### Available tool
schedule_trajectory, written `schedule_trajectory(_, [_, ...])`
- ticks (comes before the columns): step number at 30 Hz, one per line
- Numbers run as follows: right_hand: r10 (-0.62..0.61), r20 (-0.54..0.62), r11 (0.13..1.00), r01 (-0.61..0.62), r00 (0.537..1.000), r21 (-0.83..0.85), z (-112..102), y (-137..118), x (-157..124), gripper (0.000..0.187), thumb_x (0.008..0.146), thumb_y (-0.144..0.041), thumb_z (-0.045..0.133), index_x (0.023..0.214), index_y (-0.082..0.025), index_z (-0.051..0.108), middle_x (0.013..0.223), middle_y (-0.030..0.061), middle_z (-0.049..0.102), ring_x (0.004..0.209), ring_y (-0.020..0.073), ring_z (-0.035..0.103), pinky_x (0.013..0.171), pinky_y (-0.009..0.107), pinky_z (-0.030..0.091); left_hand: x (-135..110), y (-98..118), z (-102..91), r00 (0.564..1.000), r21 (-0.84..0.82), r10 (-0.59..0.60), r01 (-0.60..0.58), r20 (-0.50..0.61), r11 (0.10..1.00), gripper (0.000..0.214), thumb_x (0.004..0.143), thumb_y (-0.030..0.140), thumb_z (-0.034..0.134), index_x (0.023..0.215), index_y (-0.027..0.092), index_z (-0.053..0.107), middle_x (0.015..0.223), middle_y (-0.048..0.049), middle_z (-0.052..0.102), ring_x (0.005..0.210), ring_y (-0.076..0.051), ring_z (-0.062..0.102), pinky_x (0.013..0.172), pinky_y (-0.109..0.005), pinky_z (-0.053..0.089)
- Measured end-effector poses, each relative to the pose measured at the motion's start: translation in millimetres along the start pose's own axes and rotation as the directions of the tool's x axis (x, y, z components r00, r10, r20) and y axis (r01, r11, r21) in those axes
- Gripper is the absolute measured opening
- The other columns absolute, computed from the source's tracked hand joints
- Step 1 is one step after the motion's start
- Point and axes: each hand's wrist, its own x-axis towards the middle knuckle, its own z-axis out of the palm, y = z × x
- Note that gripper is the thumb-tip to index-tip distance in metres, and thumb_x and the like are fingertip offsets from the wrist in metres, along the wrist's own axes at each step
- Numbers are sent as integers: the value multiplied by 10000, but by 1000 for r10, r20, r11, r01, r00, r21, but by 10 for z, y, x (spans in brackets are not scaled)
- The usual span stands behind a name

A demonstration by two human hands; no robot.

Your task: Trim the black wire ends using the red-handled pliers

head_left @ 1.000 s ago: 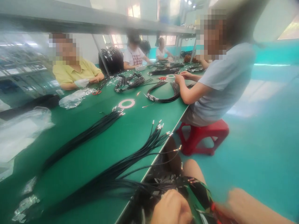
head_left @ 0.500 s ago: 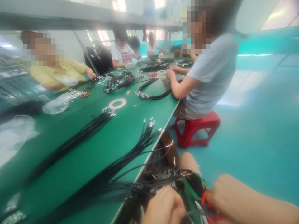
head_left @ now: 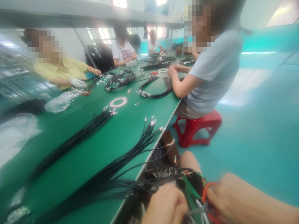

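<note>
My left hand (head_left: pixel 167 200) is closed at the bottom of the view, just off the table edge, its fingertips pressed together; what they pinch is hidden. Loose black cables (head_left: pixel 140 185) with bare, coppery ends run from the table past the far side of this hand and over my lap. In my closed right hand (head_left: pixel 227 193) is a pair of scissors with red handles (head_left: pixel 206 190). Their metal blades (head_left: pixel 197 211) point left, close to my left fingertips. Whether the blades touch anything is unclear.
On the green table (head_left: pixel 70 124) lie another black cable bundle (head_left: pixel 77 140), a white ring of tape (head_left: pixel 118 102), orange-handled scissors (head_left: pixel 86 93) and plastic bags (head_left: pixel 16 137). A co-worker sits right of the table on a red stool (head_left: pixel 198 126). Other people sit farther along.
The scissors' red handles now show higher and more plainly, with the blades visible by my left fingers. Across the table, a co-worker's gloved hand has shifted right.
</note>
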Motion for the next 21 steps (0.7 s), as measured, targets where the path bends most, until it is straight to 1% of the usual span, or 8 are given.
schedule_trajectory(2, [-7, 16, 1000, 7, 1000, -22, -13, 7, 15, 420, 816, -120, 598, 419, -180, 475, 388, -8, 512, 338, 106, 420, 455, 361, 48, 6, -3, 6, 1000, 16, 3, -3, 4, 1000, 117, 846, 112, 475, 772, 192, 519, 790, -21, 597, 718, -151, 529, 671, -239, 384])
schedule_trajectory(5, [-75, 43, 994, 78, 996, -81, -13, 3, 41, 312, 624, -86, 705, 428, -195, 489, 418, -32, 555, 337, 118, 464, 427, 370, 29, 5, 26, -6, 1000, -8, 7, -7, -7, 1000, 120, 840, 101, 481, 767, 190, 515, 786, -18, 599, 723, -148, 538, 676, -237, 384])
schedule_trajectory(7, [-122, 53, 987, 127, 991, -104, 13, -7, 49, 272, 559, -92, 725, 455, -209, 501, 431, -52, 567, 320, 134, 480, 401, 384, 28, -3, 67, -29, 999, -53, -25, 23, -41, 998, 136, 867, 117, 465, 766, 191, 518, 788, -15, 605, 725, -143, 547, 668, -229, 387])
schedule_trajectory(12, [-62, 17, 997, 62, 998, -37, 74, 29, 36, 192, 773, -232, 643, 600, -215, 563, 472, -46, 621, 310, 145, 523, 379, 390, 111, 48, 74, -108, 947, -94, -114, 90, -300, 991, 180, 910, 178, 469, 745, 198, 537, 726, 7, 612, 682, -136, 568, 633, -223, 408])
schedule_trajectory(15, [37, 31, 999, -36, 999, -25, 50, 98, 28, 218, 784, -285, 664, 599, -200, 585, 438, -20, 619, 293, 144, 540, 369, 367, 173, 170, -47, -160, 882, 153, -3, 85, -471, 985, 165, 921, 142, 456, 917, 199, 610, 829, -22, 661, 770, -178, 608, 711, -276, 449])
schedule_trajectory(18, [94, -6, 995, -94, 996, 26, 70, 164, -5, 319, 879, -361, 590, 603, -202, 588, 435, -6, 632, 285, 122, 543, 351, 315, 227, 274, -167, -220, 834, 423, 108, 158, -540, 892, 342, 919, 86, 452, 1208, 219, 578, 977, -48, 701, 855, -218, 633, 761, -330, 465])
schedule_trajectory(19, [103, -43, 994, -101, 994, 45, 105, 183, -29, 384, 938, -390, 505, 609, -207, 585, 436, -7, 632, 283, 117, 539, 348, 301, 243, 289, -192, -245, 826, 466, 129, 173, -548, 868, 320, 929, 98, 457, 1191, 221, 594, 964, -45, 708, 837, -216, 637, 752, -332, 466])
schedule_trajectory(21, [133, -133, 989, -123, 982, 82, 222, 217, -94, 526, 1019, -420, 307, 610, -222, 571, 420, -14, 614, 275, 112, 523, 346, 284, 271, 292, -218, -306, 807, 494, 147, 196, -571, 847, 191, 950, 158, 478, 994, 211, 656, 858, -31, 702, 772, -207, 629, 722, -331, 463])
